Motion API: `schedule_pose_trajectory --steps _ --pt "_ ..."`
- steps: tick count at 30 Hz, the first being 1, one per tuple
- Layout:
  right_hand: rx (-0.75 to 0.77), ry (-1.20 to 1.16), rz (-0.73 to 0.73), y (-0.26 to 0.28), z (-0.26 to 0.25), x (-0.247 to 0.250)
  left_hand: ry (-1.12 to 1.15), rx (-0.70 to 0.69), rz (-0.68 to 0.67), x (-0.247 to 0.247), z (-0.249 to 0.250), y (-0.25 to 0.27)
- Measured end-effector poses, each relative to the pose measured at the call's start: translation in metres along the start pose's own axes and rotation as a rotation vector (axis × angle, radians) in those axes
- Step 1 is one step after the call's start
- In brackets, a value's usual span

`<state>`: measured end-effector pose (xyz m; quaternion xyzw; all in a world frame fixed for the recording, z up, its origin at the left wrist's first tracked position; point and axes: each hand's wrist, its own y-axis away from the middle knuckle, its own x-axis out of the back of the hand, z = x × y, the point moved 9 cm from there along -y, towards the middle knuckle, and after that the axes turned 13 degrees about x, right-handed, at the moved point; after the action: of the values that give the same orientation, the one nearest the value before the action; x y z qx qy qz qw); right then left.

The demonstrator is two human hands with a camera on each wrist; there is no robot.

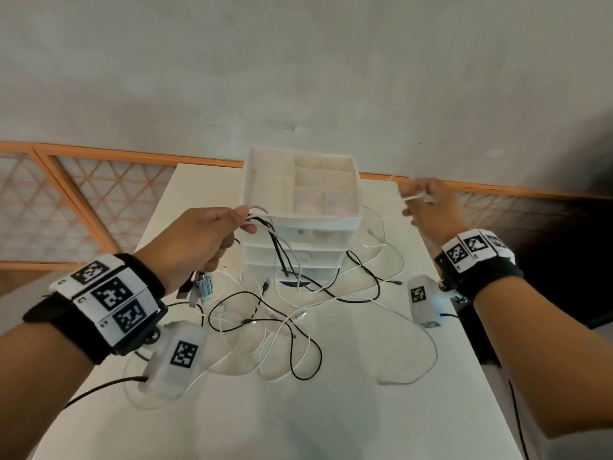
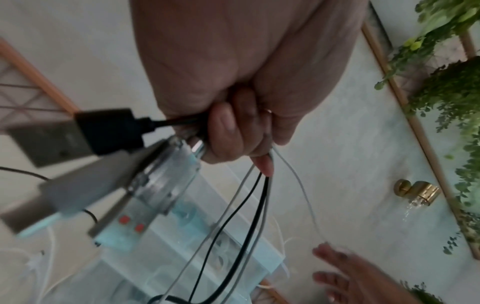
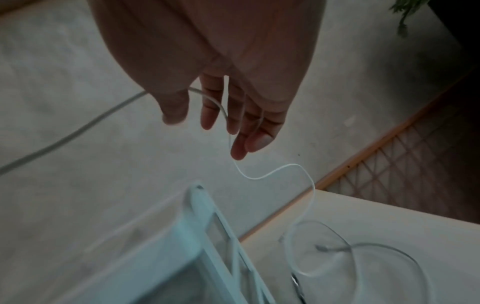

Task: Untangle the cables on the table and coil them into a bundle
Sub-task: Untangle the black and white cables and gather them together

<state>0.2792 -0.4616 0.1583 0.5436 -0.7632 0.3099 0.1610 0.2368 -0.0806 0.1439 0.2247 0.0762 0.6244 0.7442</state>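
My left hand (image 1: 245,220) is raised in front of the white organizer (image 1: 318,216) and grips a bunch of black and white cables (image 2: 249,205). Their USB plugs (image 2: 109,131) stick out behind the fist (image 2: 241,144) and dangle below it (image 1: 202,287). The rest of the cables lie tangled (image 1: 285,323) on the white table (image 1: 331,410). My right hand (image 1: 414,204) is lifted to the right of the organizer. Its fingers (image 3: 207,111) are nearly straight, and a thin white cable (image 3: 275,170) runs across them and down to the table.
The drawer organizer (image 3: 161,257) stands at the table's far middle, with cable loops around its base. A wooden lattice fence (image 1: 83,200) runs behind the table. The table's right edge (image 1: 477,360) drops off under my right forearm. Plants (image 2: 454,98) hang on the wall.
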Motion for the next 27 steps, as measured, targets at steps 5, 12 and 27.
schedule_pose_trajectory --steps 5,12,27 --pt "-0.099 0.344 -0.439 0.043 0.030 -0.048 0.012 0.004 -0.022 -0.011 0.003 0.000" --pt "0.307 -0.067 -0.684 0.107 -0.112 -0.127 -0.290 -0.186 -0.051 -0.071 0.032 0.017" --pt "0.009 0.380 -0.282 0.053 0.006 -0.065 -0.891 -0.116 0.169 -0.043 -0.052 -0.019"
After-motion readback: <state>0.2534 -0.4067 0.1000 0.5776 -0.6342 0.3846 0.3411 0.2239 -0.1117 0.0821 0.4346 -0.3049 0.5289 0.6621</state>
